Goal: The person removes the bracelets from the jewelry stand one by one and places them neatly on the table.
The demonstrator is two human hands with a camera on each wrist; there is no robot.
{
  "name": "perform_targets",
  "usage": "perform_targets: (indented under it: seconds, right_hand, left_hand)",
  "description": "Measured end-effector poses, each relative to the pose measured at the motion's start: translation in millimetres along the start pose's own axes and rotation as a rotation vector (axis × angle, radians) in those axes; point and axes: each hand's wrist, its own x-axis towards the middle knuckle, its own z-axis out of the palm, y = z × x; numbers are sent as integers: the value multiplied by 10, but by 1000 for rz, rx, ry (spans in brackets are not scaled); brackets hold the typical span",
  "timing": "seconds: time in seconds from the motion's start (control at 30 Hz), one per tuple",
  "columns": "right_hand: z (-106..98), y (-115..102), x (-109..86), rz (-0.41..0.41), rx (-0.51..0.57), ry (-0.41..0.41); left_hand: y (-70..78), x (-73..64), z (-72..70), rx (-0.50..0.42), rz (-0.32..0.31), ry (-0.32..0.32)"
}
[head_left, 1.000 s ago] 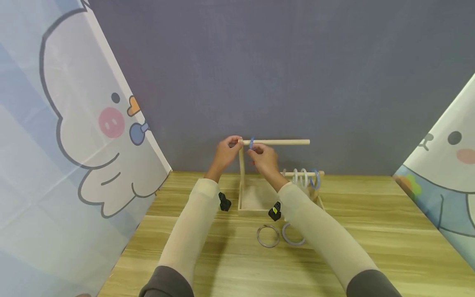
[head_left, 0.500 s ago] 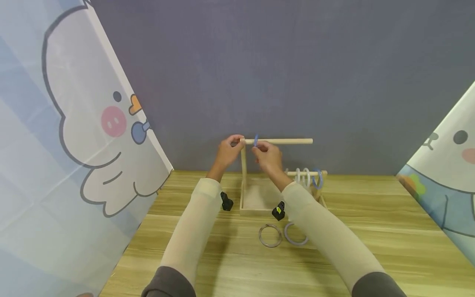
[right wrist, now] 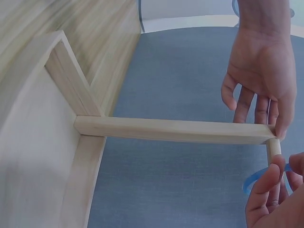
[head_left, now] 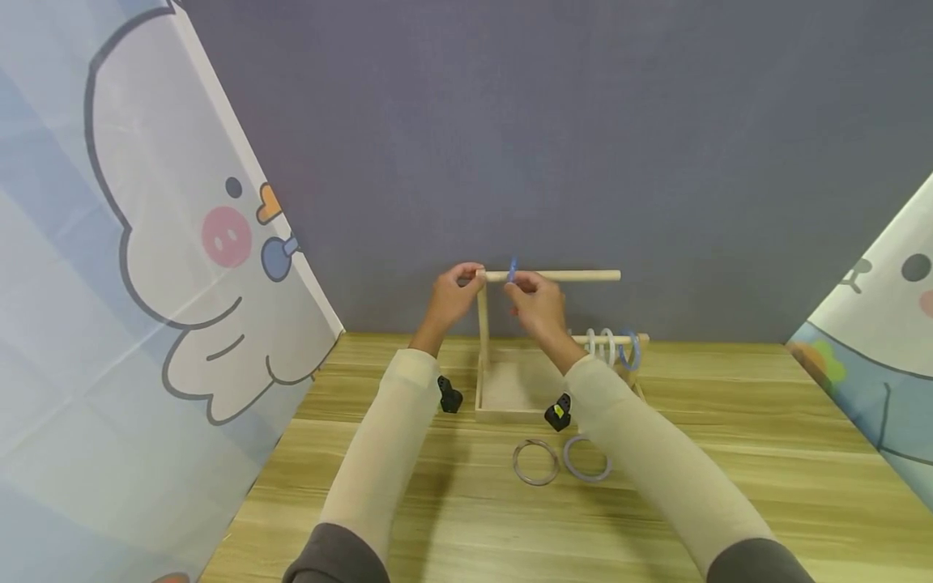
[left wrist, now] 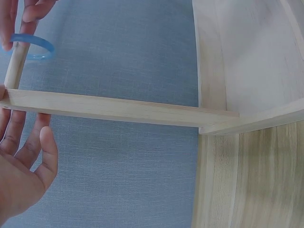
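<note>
The right hand (head_left: 541, 308) pinches a blue ring (head_left: 513, 269), which seems to encircle the upper rod (head_left: 586, 276), though fingers partly hide it. The left hand (head_left: 452, 301) grips the upright post's (head_left: 484, 320) top, nearby. Keeping the post steady and the ring square to the rod should prevent snagging. Nearer, a brownish ring (head_left: 537, 484) lies on the tabletop (head_left: 503, 534).

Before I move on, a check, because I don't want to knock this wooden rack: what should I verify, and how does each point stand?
1. Blue ring around the upper rod: ok.
2. Right grip pinching that ring: ok.
3. Left grip on top of the post: ok.
4. Upper rod's outer end unobstructed: ok.
5. Loose brownish ring apart from the tray: ok.
6. Ring count on the lower rod: cannot tell; the right arm hides part of it.
</note>
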Motion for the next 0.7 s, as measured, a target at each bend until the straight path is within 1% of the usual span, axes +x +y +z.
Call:
perform_targets:
  seconds: [0.23, 0.47, 0.7]
  right_hand:
    - [-116, 16, 19, -5, 23, 2]
    - [-229, 27, 20, 0, 1, 4]
    - [-358, 9, 18, 35, -7, -19]
  left_hand:
    - [7, -2, 6, -18, -6, -4]
    - [6, -5, 0, 2, -15, -7]
    - [16, 0, 8, -6, -12, -8]
